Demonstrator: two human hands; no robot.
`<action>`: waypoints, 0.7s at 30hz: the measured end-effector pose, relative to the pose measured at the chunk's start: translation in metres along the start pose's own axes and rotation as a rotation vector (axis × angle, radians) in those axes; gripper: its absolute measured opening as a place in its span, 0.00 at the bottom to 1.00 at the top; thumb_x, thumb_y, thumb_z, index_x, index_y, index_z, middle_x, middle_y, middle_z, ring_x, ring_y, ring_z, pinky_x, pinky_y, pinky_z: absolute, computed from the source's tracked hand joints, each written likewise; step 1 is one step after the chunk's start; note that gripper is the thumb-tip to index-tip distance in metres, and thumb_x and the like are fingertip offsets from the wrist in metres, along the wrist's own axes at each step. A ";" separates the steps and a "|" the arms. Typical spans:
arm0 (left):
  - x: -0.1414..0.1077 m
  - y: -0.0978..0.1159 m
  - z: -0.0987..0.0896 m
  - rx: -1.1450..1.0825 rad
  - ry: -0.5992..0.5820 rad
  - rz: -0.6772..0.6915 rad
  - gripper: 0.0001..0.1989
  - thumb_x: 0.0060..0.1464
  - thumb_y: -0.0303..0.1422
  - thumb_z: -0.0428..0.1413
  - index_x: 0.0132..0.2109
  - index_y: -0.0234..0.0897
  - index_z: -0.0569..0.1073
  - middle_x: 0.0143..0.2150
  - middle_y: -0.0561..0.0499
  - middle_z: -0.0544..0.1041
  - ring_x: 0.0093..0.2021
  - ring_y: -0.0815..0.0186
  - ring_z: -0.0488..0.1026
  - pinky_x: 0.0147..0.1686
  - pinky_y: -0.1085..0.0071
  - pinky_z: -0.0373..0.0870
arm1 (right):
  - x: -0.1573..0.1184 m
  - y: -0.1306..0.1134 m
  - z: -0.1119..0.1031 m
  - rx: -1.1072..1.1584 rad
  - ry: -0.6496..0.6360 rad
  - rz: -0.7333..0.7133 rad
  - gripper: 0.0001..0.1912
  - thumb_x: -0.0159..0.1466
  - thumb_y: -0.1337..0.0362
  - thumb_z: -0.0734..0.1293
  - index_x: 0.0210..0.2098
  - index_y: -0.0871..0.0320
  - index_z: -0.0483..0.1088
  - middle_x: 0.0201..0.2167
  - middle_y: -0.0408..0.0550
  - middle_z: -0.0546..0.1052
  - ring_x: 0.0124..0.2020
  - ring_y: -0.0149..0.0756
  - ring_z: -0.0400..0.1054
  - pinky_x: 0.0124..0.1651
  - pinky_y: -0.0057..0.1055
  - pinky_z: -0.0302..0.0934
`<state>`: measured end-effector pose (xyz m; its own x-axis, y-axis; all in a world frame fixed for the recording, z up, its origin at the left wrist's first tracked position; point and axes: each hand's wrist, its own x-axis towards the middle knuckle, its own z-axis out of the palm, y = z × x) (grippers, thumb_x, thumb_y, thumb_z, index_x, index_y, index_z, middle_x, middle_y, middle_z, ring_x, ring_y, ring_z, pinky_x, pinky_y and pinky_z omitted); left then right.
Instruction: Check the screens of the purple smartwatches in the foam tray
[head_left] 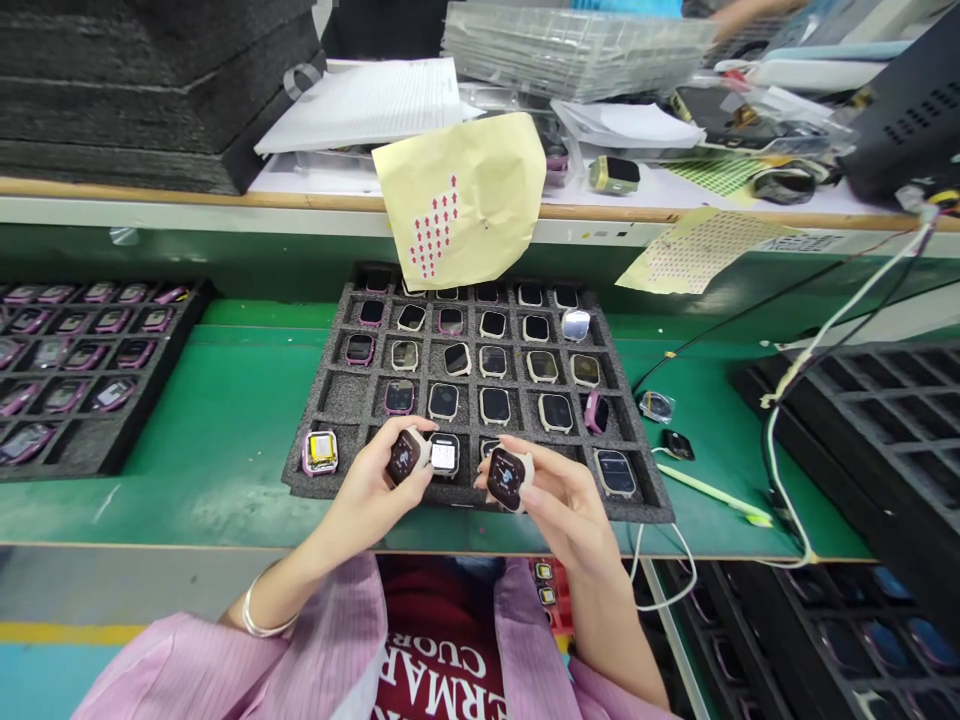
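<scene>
My left hand (386, 475) is closed around a light-cased smartwatch (405, 456) with a dark screen, held above the front row of a black foam tray (324, 400). In my right hand (566, 495) is another pale-cased smartwatch (507, 478), its dark screen showing a small blue mark. Between the two hands a watch with a lit white screen (445, 454) lies in the tray. Many watches fill the tray's compartments, silver and pink ones among them. At the front left corner sits an opened pink watch (321, 453) with a yellow part showing.
Another foam tray (97, 440) of pink watches is at the left. Stacked black trays (862, 440) stand at the right. A green pen (712, 493), a small black watch (677, 445) and white cables lie right of the main tray. Yellow paper (495, 200) hangs from the shelf.
</scene>
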<state>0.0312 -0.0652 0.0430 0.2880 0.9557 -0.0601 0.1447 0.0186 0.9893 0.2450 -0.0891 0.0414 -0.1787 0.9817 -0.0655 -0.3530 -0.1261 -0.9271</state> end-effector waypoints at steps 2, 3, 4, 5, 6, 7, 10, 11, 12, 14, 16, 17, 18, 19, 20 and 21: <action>0.002 -0.001 0.001 0.002 -0.010 -0.008 0.18 0.54 0.31 0.53 0.53 0.41 0.66 0.36 0.52 0.71 0.34 0.65 0.68 0.32 0.72 0.64 | 0.000 0.001 -0.001 0.000 0.005 0.002 0.20 0.59 0.59 0.72 0.50 0.53 0.73 0.40 0.53 0.80 0.41 0.47 0.75 0.46 0.46 0.69; 0.002 -0.001 0.001 0.002 -0.015 -0.001 0.19 0.54 0.32 0.54 0.53 0.41 0.66 0.36 0.51 0.71 0.34 0.65 0.68 0.33 0.72 0.64 | 0.000 0.002 -0.001 0.001 0.009 0.003 0.20 0.59 0.59 0.72 0.50 0.53 0.73 0.40 0.53 0.79 0.41 0.47 0.75 0.46 0.46 0.69; 0.003 -0.001 0.001 0.004 -0.015 0.008 0.19 0.54 0.32 0.54 0.53 0.41 0.66 0.36 0.51 0.71 0.35 0.65 0.69 0.34 0.72 0.65 | 0.001 0.003 -0.001 0.002 0.012 0.003 0.20 0.59 0.59 0.72 0.51 0.53 0.73 0.40 0.53 0.79 0.41 0.47 0.75 0.46 0.46 0.68; 0.003 -0.002 0.001 0.011 -0.015 0.020 0.19 0.53 0.31 0.54 0.53 0.41 0.66 0.36 0.51 0.71 0.35 0.65 0.69 0.34 0.72 0.65 | 0.001 0.003 -0.002 0.002 0.016 0.004 0.20 0.59 0.59 0.72 0.51 0.53 0.73 0.40 0.52 0.79 0.41 0.47 0.75 0.47 0.46 0.68; 0.003 -0.002 0.001 0.020 -0.016 0.029 0.18 0.53 0.29 0.53 0.52 0.41 0.66 0.37 0.51 0.71 0.35 0.65 0.68 0.34 0.72 0.65 | 0.001 0.004 -0.002 0.001 0.018 0.006 0.20 0.59 0.59 0.72 0.50 0.53 0.73 0.41 0.52 0.79 0.41 0.47 0.75 0.47 0.46 0.68; 0.002 -0.002 0.001 0.030 -0.017 0.034 0.16 0.53 0.28 0.53 0.50 0.41 0.67 0.37 0.51 0.70 0.35 0.65 0.68 0.34 0.72 0.65 | 0.002 0.004 -0.002 0.000 0.020 0.008 0.20 0.59 0.59 0.72 0.50 0.53 0.73 0.40 0.52 0.79 0.41 0.47 0.75 0.47 0.46 0.67; 0.002 -0.004 0.002 0.008 -0.020 0.024 0.14 0.55 0.28 0.52 0.49 0.41 0.66 0.35 0.53 0.67 0.31 0.68 0.64 0.31 0.74 0.63 | 0.003 0.005 -0.003 0.001 0.032 0.003 0.20 0.59 0.59 0.72 0.50 0.53 0.73 0.39 0.52 0.80 0.39 0.46 0.75 0.46 0.45 0.68; 0.002 -0.004 0.002 -0.029 -0.024 0.016 0.14 0.56 0.29 0.52 0.50 0.41 0.65 0.34 0.54 0.66 0.29 0.69 0.63 0.29 0.74 0.62 | 0.003 0.005 -0.003 0.004 0.037 -0.004 0.20 0.59 0.59 0.72 0.51 0.53 0.73 0.39 0.52 0.80 0.38 0.46 0.75 0.45 0.44 0.68; 0.002 -0.005 0.002 -0.067 -0.030 0.006 0.15 0.56 0.30 0.52 0.51 0.41 0.64 0.33 0.54 0.64 0.27 0.70 0.61 0.27 0.74 0.61 | 0.003 0.005 -0.003 0.006 0.041 -0.010 0.20 0.59 0.59 0.72 0.51 0.53 0.73 0.39 0.51 0.80 0.38 0.46 0.75 0.45 0.44 0.68; 0.002 -0.005 0.002 -0.104 -0.045 -0.014 0.15 0.57 0.30 0.52 0.52 0.41 0.64 0.32 0.55 0.63 0.26 0.71 0.59 0.26 0.75 0.59 | 0.003 0.006 -0.004 0.001 0.045 -0.018 0.20 0.59 0.60 0.72 0.51 0.53 0.73 0.39 0.51 0.80 0.38 0.46 0.75 0.45 0.43 0.68; 0.003 -0.005 0.002 -0.086 -0.049 -0.033 0.14 0.55 0.29 0.53 0.49 0.40 0.65 0.31 0.55 0.62 0.26 0.71 0.59 0.26 0.75 0.58 | 0.004 0.006 -0.005 -0.006 0.048 -0.015 0.19 0.59 0.60 0.72 0.51 0.52 0.73 0.39 0.51 0.80 0.38 0.45 0.75 0.46 0.44 0.67; 0.004 -0.005 0.002 -0.077 -0.049 -0.040 0.13 0.55 0.29 0.53 0.48 0.39 0.65 0.30 0.56 0.62 0.27 0.71 0.59 0.26 0.75 0.58 | 0.004 0.006 -0.005 -0.007 0.049 -0.015 0.19 0.59 0.60 0.72 0.51 0.52 0.73 0.39 0.51 0.79 0.38 0.45 0.75 0.46 0.44 0.67; 0.004 -0.005 0.002 -0.078 -0.048 -0.045 0.13 0.55 0.29 0.53 0.48 0.39 0.66 0.30 0.56 0.62 0.27 0.70 0.59 0.26 0.75 0.58 | 0.004 0.006 -0.005 -0.006 0.050 -0.015 0.19 0.60 0.60 0.72 0.51 0.52 0.73 0.39 0.51 0.79 0.38 0.45 0.75 0.46 0.44 0.67; 0.005 -0.005 0.002 -0.083 -0.043 -0.045 0.13 0.55 0.28 0.52 0.48 0.39 0.65 0.31 0.55 0.62 0.27 0.70 0.60 0.27 0.74 0.59 | 0.004 0.006 -0.005 -0.002 0.049 -0.016 0.19 0.60 0.60 0.72 0.51 0.52 0.73 0.40 0.51 0.79 0.38 0.45 0.75 0.46 0.44 0.67; 0.005 -0.006 0.002 -0.083 -0.036 -0.039 0.14 0.54 0.28 0.53 0.49 0.39 0.65 0.31 0.55 0.62 0.27 0.70 0.60 0.27 0.74 0.60 | 0.004 0.006 -0.005 0.002 0.045 -0.017 0.19 0.60 0.60 0.72 0.51 0.52 0.73 0.40 0.51 0.79 0.38 0.45 0.75 0.46 0.44 0.67; 0.004 -0.006 0.002 -0.076 -0.024 -0.029 0.14 0.54 0.28 0.53 0.49 0.40 0.65 0.31 0.55 0.63 0.28 0.70 0.61 0.28 0.74 0.60 | 0.003 0.006 -0.005 0.006 0.042 -0.020 0.19 0.60 0.60 0.72 0.51 0.52 0.73 0.39 0.51 0.79 0.38 0.45 0.75 0.46 0.43 0.67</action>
<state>0.0331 -0.0616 0.0370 0.3072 0.9473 -0.0908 0.0812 0.0690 0.9943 0.2470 -0.0861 0.0341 -0.1331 0.9891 -0.0628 -0.3613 -0.1074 -0.9262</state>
